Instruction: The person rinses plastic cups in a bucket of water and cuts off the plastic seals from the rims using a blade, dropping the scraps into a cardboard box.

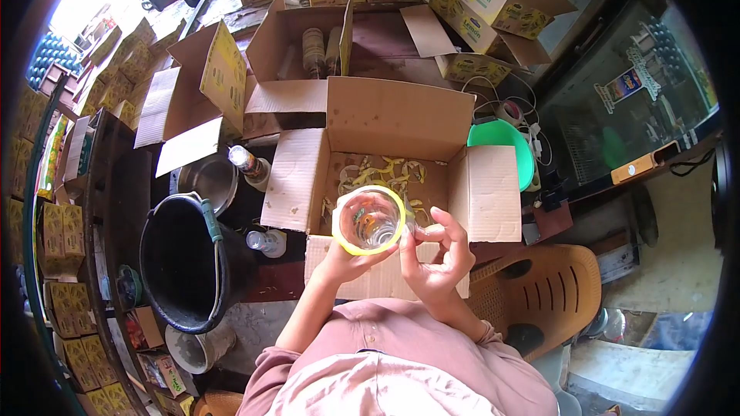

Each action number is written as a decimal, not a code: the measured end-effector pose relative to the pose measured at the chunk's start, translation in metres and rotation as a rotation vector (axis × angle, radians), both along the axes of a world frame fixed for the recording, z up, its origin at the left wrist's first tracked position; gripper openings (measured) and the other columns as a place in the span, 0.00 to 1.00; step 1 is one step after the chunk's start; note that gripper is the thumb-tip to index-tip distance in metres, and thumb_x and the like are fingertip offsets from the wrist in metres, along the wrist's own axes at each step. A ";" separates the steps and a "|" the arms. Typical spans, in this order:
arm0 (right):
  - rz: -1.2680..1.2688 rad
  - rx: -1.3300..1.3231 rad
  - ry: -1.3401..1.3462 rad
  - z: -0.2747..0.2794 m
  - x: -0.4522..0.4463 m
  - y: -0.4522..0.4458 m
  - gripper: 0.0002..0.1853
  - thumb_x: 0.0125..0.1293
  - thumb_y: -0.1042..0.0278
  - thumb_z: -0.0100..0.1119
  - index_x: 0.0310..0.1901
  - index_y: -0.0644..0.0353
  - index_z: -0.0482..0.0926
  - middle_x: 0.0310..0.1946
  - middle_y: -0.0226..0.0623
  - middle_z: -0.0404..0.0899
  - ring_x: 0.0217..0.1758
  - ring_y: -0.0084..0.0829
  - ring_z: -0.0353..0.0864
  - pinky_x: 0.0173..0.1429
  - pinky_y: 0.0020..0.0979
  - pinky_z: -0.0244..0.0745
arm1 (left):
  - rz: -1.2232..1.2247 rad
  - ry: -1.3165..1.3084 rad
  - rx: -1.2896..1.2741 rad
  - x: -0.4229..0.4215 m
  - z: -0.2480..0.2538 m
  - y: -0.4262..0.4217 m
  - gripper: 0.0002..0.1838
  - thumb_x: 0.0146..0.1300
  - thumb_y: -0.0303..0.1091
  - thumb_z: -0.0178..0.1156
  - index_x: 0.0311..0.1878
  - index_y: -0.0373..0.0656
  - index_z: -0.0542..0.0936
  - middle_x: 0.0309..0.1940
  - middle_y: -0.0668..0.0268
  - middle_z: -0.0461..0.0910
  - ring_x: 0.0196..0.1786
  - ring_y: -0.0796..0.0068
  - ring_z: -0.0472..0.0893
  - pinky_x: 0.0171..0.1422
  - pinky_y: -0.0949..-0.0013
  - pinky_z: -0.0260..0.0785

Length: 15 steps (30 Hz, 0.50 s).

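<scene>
My left hand (341, 263) is wrapped around a clear plastic cup (371, 219) with a bright yellow rim. The cup's open mouth faces up towards me, and an orange printed mark shows through its wall. Just right of the rim, my right hand (441, 260) has its thumb and forefinger pinched together; what is between them is too small to make out. Both hands are over the near side of an open cardboard box (401, 115). On the bottom of this box lie several curled yellow strips (389, 169).
A black bucket (181, 270), a metal pot (208, 181) and two bottles stand to the left. A green basin (501, 146) is at right, near a glass-fronted cabinet (617, 92). More cartons (293, 31) stand behind. A brown plastic chair (547, 285) is at my right.
</scene>
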State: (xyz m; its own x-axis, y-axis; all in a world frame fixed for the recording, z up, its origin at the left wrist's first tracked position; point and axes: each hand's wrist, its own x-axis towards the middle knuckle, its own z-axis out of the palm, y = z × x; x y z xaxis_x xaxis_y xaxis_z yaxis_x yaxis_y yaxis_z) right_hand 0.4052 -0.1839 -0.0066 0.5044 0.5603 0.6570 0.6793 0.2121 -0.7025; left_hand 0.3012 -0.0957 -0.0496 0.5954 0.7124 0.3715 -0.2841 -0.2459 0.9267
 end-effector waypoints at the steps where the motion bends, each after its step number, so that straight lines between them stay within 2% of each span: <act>1: -0.002 0.007 -0.003 0.000 0.000 0.000 0.26 0.47 0.83 0.64 0.51 0.69 0.68 0.22 0.36 0.79 0.26 0.24 0.81 0.35 0.20 0.73 | -0.001 -0.021 -0.024 0.001 0.001 -0.001 0.38 0.45 0.30 0.70 0.57 0.39 0.58 0.49 0.59 0.65 0.53 0.68 0.68 0.55 0.67 0.65; 5: -0.003 0.023 -0.015 -0.002 -0.001 0.001 0.26 0.47 0.83 0.64 0.50 0.69 0.68 0.23 0.38 0.79 0.27 0.24 0.81 0.35 0.19 0.74 | 0.011 -0.059 0.061 0.002 -0.004 0.003 0.43 0.40 0.23 0.72 0.59 0.40 0.58 0.53 0.59 0.62 0.54 0.69 0.70 0.53 0.68 0.69; 8: -0.052 0.018 -0.084 -0.001 -0.001 0.003 0.26 0.46 0.82 0.65 0.50 0.69 0.68 0.23 0.39 0.80 0.27 0.24 0.81 0.35 0.19 0.74 | 0.044 -0.037 0.028 0.001 0.001 0.001 0.41 0.40 0.29 0.73 0.57 0.40 0.61 0.49 0.59 0.66 0.53 0.67 0.69 0.55 0.65 0.66; 11: -0.097 0.018 -0.173 0.003 0.001 0.003 0.27 0.46 0.82 0.65 0.50 0.69 0.68 0.24 0.38 0.80 0.26 0.24 0.81 0.34 0.19 0.73 | 0.160 0.150 0.292 -0.004 -0.002 0.003 0.42 0.37 0.30 0.74 0.56 0.40 0.62 0.50 0.58 0.66 0.53 0.64 0.70 0.55 0.65 0.65; 15: -0.075 0.025 -0.114 0.003 0.006 0.007 0.27 0.45 0.83 0.65 0.51 0.68 0.68 0.24 0.36 0.79 0.26 0.22 0.79 0.34 0.19 0.73 | 0.149 0.214 0.478 -0.006 0.009 0.001 0.43 0.34 0.34 0.76 0.56 0.40 0.64 0.50 0.57 0.67 0.53 0.61 0.70 0.56 0.64 0.64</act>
State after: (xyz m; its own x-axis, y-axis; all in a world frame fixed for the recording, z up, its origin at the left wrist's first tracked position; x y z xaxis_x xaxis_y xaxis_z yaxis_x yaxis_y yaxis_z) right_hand 0.4108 -0.1773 -0.0033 0.4654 0.5066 0.7258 0.7692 0.1742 -0.6148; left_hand 0.2956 -0.0944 -0.0410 0.5989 0.5764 0.5559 -0.0309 -0.6770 0.7354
